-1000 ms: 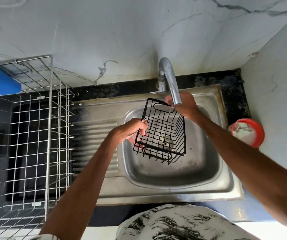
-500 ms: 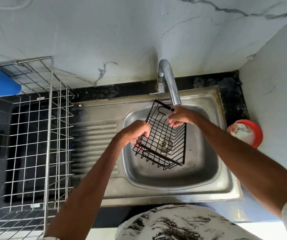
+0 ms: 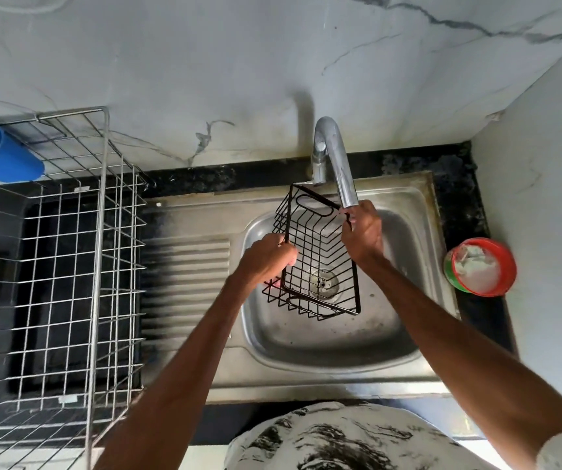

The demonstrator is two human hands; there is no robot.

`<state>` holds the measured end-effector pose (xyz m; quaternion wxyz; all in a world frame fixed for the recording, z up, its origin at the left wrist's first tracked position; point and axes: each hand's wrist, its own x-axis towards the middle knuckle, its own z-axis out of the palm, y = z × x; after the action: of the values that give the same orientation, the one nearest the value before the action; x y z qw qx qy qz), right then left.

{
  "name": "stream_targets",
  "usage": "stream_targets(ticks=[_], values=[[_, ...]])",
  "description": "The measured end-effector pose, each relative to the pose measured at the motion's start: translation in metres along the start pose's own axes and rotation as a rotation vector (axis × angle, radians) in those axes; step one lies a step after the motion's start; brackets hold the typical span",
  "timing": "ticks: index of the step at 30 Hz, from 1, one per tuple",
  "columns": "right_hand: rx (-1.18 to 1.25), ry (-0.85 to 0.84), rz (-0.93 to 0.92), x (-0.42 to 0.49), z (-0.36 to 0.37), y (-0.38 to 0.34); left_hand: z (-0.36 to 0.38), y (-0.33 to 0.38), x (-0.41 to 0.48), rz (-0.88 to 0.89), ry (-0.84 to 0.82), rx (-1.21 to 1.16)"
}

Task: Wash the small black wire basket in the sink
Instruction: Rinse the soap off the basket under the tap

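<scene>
Well, from where I stand, the washing looks to be at the rinsing or turning-over step. The small black wire basket [image 3: 318, 259] is held up in the air over the bowl of the stainless steel sink [image 3: 340, 361], touching neither the bottom nor the walls as far as I can tell. Its far end is raised towards the curved chrome tap [image 3: 335, 157] and its near end dips towards the round drain [image 3: 322, 283], which shows through the wires.

Both hands have it. The left hand [image 3: 266, 262] has its grip closed round the long left rim wire, fingers curled under. The right hand [image 3: 362, 235] has its grip closed on the far right corner of the rim, just below the mouth of the spout. I can make out no stream of water, so whether the tap is running I cannot say.

I judge the next move calls for getting water onto the wires, then turning the basket so that each of its sides passes under the spout, with 1 hand kept firm on the rim all the while.

As for the basket itself, it is a rectangular open box of thin black rods, with a grid floor, slatted sides and an oval loop handle at each of its 2 short ends. It looks whole and unbent, and I see no suds on it
</scene>
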<state>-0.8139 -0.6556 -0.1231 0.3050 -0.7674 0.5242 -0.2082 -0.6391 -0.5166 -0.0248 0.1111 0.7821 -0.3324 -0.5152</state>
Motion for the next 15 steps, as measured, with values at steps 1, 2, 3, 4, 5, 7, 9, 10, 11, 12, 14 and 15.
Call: stream_targets(ticks=[1, 2, 3, 4, 5, 7, 9, 10, 11, 12, 14, 15], values=[[0.001, 0.006, 0.003, -0.003, 0.002, 0.002, 0.001, -0.003, -0.002, -0.006, 0.005, 0.010], [-0.006, -0.003, 0.026, -0.005, 0.004, 0.003, 0.001, -0.005, -0.004, -0.016, 0.010, 0.013], [-0.022, -0.044, 0.080, -0.008, 0.005, 0.003, 0.001, -0.010, -0.004, -0.028, 0.015, 0.011], [-0.045, -0.091, 0.159, -0.008, 0.005, 0.002, 0.002, -0.014, -0.004, -0.040, 0.011, 0.007], [-0.053, -0.149, 0.255, -0.006, 0.009, 0.005, 0.002, -0.017, -0.005, -0.049, 0.012, 0.004], [0.065, -0.298, 0.386, 0.000, 0.010, 0.007, 0.004, -0.018, -0.008, -0.042, 0.017, -0.009], [0.252, -0.442, 0.490, 0.007, 0.015, 0.009, 0.007, -0.014, -0.014, -0.012, 0.014, -0.017], [0.330, -0.503, 0.551, 0.008, 0.019, 0.011, 0.010, -0.014, -0.014, -0.012, 0.016, -0.021], [0.369, -0.549, 0.597, 0.009, 0.021, 0.010, 0.013, -0.014, -0.014, -0.004, 0.023, -0.032], [0.388, -0.573, 0.626, 0.009, 0.023, 0.010, 0.016, -0.012, -0.016, -0.002, 0.045, -0.049], [0.373, -0.601, 0.644, 0.010, 0.025, 0.010, 0.023, -0.011, -0.016, -0.008, 0.111, -0.094], [0.364, -0.624, 0.659, 0.012, 0.023, 0.009, 0.026, -0.011, -0.017, -0.015, 0.152, -0.120]])
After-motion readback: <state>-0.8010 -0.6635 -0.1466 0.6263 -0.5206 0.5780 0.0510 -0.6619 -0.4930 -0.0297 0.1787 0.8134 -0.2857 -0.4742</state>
